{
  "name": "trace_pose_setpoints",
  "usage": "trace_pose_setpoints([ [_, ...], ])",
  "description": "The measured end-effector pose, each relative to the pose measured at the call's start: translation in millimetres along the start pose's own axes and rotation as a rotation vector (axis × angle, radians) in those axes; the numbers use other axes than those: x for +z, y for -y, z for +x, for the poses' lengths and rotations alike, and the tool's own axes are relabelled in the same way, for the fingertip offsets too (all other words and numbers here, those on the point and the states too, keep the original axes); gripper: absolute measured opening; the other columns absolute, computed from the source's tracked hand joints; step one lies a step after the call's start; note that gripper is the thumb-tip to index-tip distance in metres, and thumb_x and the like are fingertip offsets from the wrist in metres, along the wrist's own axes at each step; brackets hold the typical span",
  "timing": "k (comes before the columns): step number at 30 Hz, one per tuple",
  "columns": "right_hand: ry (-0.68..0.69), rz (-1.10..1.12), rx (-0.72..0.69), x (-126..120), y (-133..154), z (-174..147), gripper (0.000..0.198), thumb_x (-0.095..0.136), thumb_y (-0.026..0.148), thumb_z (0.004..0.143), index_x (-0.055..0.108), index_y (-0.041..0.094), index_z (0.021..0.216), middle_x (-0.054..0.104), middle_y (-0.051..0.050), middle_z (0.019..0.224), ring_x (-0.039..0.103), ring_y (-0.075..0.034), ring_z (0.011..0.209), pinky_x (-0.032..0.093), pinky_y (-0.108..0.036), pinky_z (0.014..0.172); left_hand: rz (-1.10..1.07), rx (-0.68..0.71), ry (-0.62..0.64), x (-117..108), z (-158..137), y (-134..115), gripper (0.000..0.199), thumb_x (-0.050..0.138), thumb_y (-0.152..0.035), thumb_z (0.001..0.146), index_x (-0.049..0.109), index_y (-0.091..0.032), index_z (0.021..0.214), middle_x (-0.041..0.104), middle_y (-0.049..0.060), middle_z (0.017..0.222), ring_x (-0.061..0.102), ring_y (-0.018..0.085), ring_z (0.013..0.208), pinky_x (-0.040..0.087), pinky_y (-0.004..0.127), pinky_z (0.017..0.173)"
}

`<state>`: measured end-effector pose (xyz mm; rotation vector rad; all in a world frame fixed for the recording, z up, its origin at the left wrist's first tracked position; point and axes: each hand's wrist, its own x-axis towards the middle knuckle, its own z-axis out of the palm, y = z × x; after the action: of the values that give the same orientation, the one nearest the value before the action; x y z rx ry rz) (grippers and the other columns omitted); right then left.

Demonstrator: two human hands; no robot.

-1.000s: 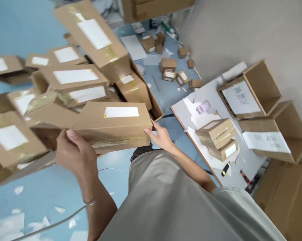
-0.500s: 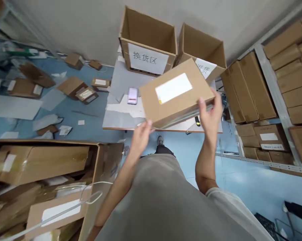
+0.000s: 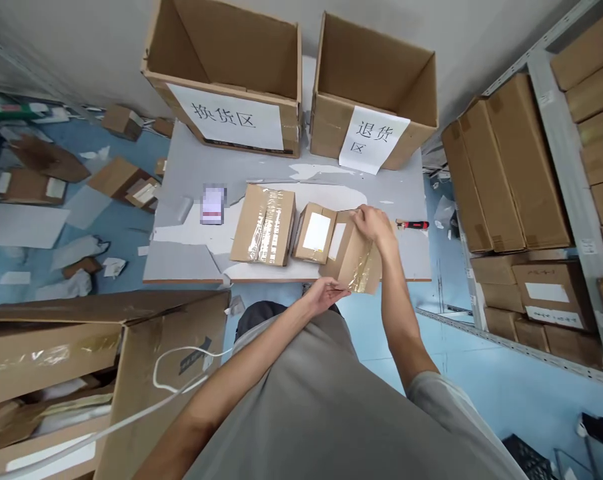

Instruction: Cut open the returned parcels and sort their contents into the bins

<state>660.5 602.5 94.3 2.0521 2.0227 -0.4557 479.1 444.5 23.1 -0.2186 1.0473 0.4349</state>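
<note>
A cardboard box point(image 3: 361, 259) with a white label on its left side and shiny tape lies tilted at the table's front edge, slightly overhanging it. My right hand point(image 3: 374, 227) grips its far edge from above. Beneath the near left corner, my left hand point(image 3: 327, 295) supports it, fingers partly hidden. Just left of it, touching or nearly so, stands a smaller box point(image 3: 306, 252) with a white label on top. Further left is a taped box point(image 3: 249, 230) with printed tape across its top. A cutter with a red and black handle point(image 3: 415, 225) lies to the right.
Two large open cartons with paper signs, one left point(image 3: 174, 133) and one right point(image 3: 326, 127), stand at the table's back. A phone point(image 3: 212, 204) lies on the left. A big carton of parcels point(image 3: 171, 333) is at lower left; a shelf rack point(image 3: 556, 127) stands right.
The held box has come down from mid-air toward the table and turned, its large label no longer facing up. Two other boxes now show beside it. The view has shifted closer to the table.
</note>
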Motion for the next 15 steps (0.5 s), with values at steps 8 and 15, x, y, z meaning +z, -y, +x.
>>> trace_pose_setpoints([
  [8,0.04,0.05,-0.117,27.9,40.1,75.7,0.052,0.038,0.036,0.127,0.071,0.007,0.154,0.076,-0.03,0.156,0.069,-0.043,0.148,0.048,-0.054,0.128,-0.173,0.142,-0.087,-0.8,15.4,-24.2,0.019,0.067,0.0,0.08,0.072,-0.015,0.09,0.081,0.015,0.088,0.085,0.024,0.085,0.072,0.033,0.104],
  [15,-0.176,0.292,-0.383,48.9,127.1,47.8,0.061,0.035,0.039,0.125,0.058,0.005,0.17,0.06,-0.027,0.178,0.054,-0.039,0.168,0.038,-0.057,0.143,-0.332,0.63,-0.058,-72.0,-61.8,-49.6,0.01,0.076,-0.015,0.092,0.077,-0.016,0.102,0.085,0.019,0.133,0.085,0.03,0.126,0.062,0.047,0.128],
])
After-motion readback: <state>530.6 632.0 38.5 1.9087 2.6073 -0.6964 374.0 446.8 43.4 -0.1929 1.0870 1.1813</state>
